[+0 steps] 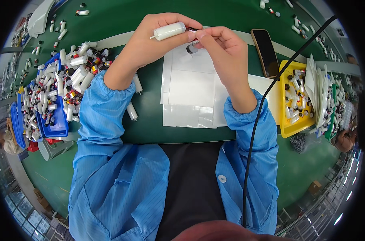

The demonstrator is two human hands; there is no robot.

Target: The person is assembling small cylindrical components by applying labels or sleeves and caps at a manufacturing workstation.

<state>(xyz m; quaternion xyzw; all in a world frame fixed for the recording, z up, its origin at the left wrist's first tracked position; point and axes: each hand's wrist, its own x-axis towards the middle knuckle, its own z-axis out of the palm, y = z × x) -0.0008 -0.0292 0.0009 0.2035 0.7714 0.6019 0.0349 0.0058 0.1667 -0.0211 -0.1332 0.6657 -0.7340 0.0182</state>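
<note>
Over the white sheets [191, 89], the left hand [153, 45] grips a white cylinder [169, 31]; the right hand [227, 49] pinches thin wires [193, 29] beside it.

Bright, even light here, and the left hand [152, 40] and right hand [227, 50] come through nice and crisp! Just below them, the white sheets [191, 89] shine palest, glossy along the lower edge. Far below the right hand, light tubes [338, 219] blaze as white streaks; out there everything bends and softens, and beyond it the rim drops into black.
</note>
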